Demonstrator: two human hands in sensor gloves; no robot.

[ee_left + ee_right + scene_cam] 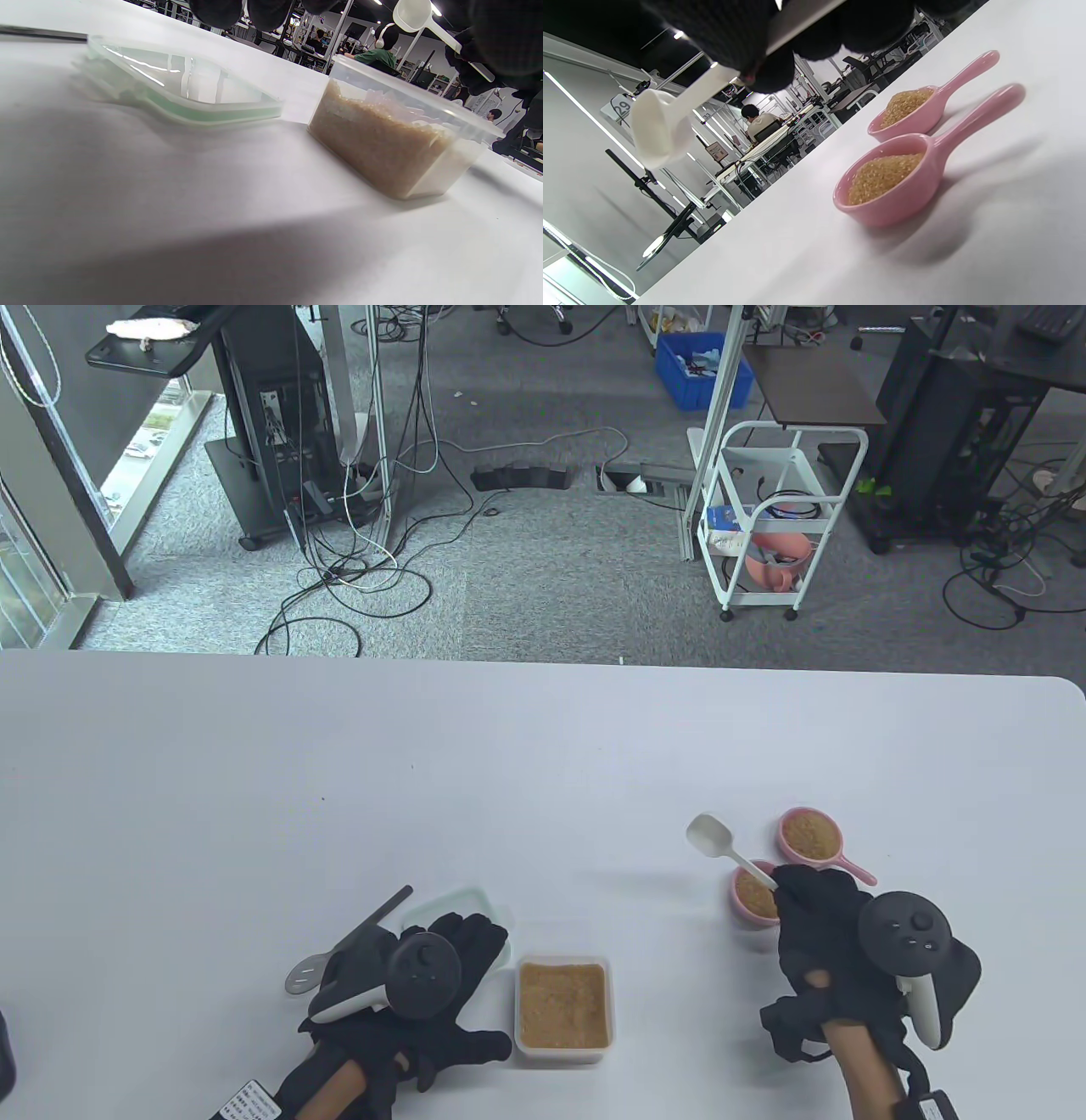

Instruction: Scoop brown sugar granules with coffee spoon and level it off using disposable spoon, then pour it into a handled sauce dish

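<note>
The clear tub of brown sugar (562, 1005) (394, 144) stands near the table's front edge. My left hand (458, 950) lies open just left of it, over a clear lid (492, 903) (182, 93). The coffee spoon (339, 946) lies on the table at that hand's left, its dark handle (42, 33) free of the fingers (216, 10). My right hand (806, 899) pinches the white disposable spoon (708, 836) (657, 127), bowl raised and pointing away. Two pink handled sauce dishes hold sugar: one (810, 836) (908, 110) farther off, one (751, 895) (886, 182) partly under my right hand.
The white table (424, 780) stretches far behind the objects, with its far edge and rounded right corner in the table view. Beyond it are a carpeted floor with cables, a white trolley (776, 526) and equipment stands.
</note>
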